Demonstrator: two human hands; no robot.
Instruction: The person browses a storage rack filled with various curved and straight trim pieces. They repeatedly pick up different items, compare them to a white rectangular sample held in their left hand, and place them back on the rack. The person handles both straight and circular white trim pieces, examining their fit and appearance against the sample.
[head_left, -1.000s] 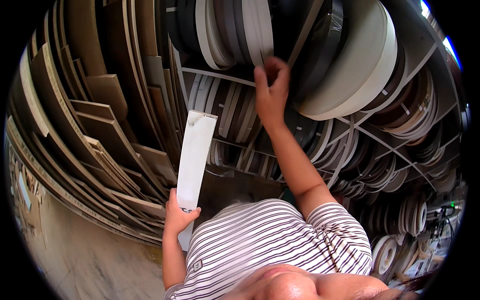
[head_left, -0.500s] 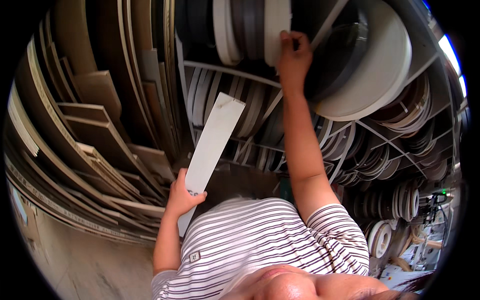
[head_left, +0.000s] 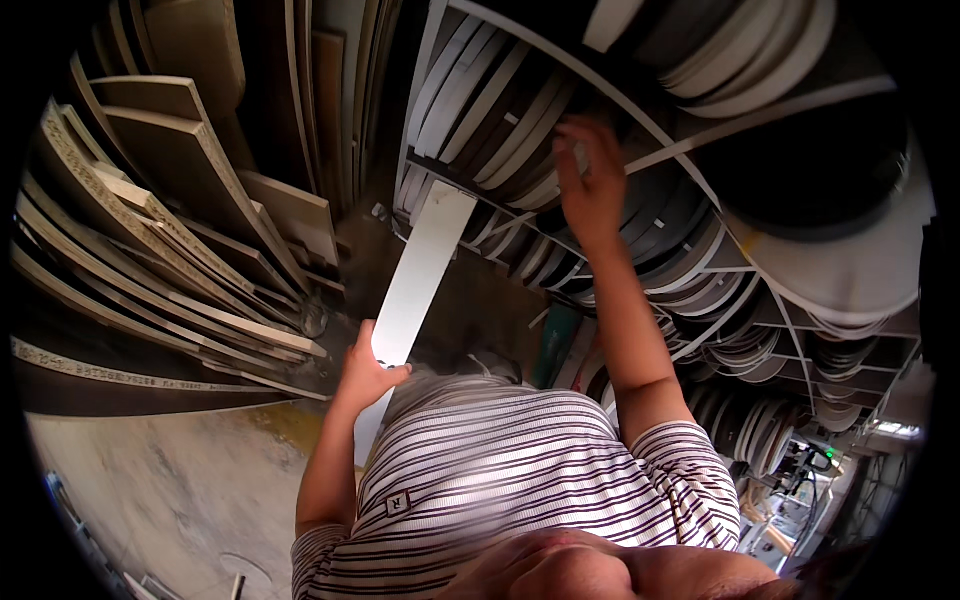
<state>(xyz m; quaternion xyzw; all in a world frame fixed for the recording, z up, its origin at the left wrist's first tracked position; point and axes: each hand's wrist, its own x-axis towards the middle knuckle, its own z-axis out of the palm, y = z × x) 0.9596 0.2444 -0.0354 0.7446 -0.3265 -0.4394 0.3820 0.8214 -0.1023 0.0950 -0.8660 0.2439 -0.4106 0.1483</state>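
My left hand (head_left: 368, 378) is closed around the lower part of a long, narrow white board (head_left: 425, 270), which slants up and away from my body. Dark marks on the board are partly covered by the thumb. My right hand (head_left: 597, 190) is raised in front of a rack, its thumb and fingers apart with nothing visible between them. Close to those fingers are coiled rolls of edge banding (head_left: 490, 105) in white, beige, brown and grey, standing on edge in a shelf bay. Whether a fingertip touches a roll I cannot tell.
On the left, several board offcuts (head_left: 160, 110) lean upright in stacks. Metal rack bars (head_left: 640, 120) run between the shelf bays. A large pale roll (head_left: 830, 260) sits at the right. Something green (head_left: 556, 345) stands low by the rack, above the floor (head_left: 160, 470).
My right hand has left the white roll on the upper shelf and is now by the lower row. The view has tipped down; my left hand still holds the board.
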